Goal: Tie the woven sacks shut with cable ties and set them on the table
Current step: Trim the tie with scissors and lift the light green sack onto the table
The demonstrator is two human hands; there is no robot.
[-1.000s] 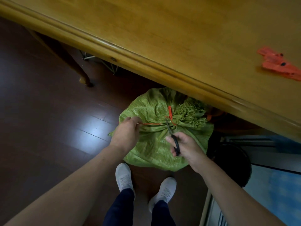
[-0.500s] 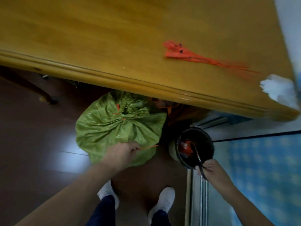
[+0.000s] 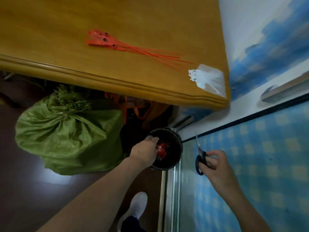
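One green woven sack [image 3: 66,139] sits on the floor, its gathered neck partly hidden under the table [image 3: 50,30] edge, the tie round it barely visible. Just right of the sack, the left hand [image 3: 143,152] dips into a black bin [image 3: 173,162] holding red scraps [image 3: 161,149]; I cannot tell whether its fingers pinch anything. The right hand [image 3: 215,166] grips black-handled scissors [image 3: 199,158]. Red cable ties [image 3: 107,41] and bagged white ties [image 3: 207,79] lie on the table.

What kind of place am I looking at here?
Most likely a room in a home: a varnished wooden table, dark wood floor, cloud-patterned wallpaper and a small waste bin by the wall.
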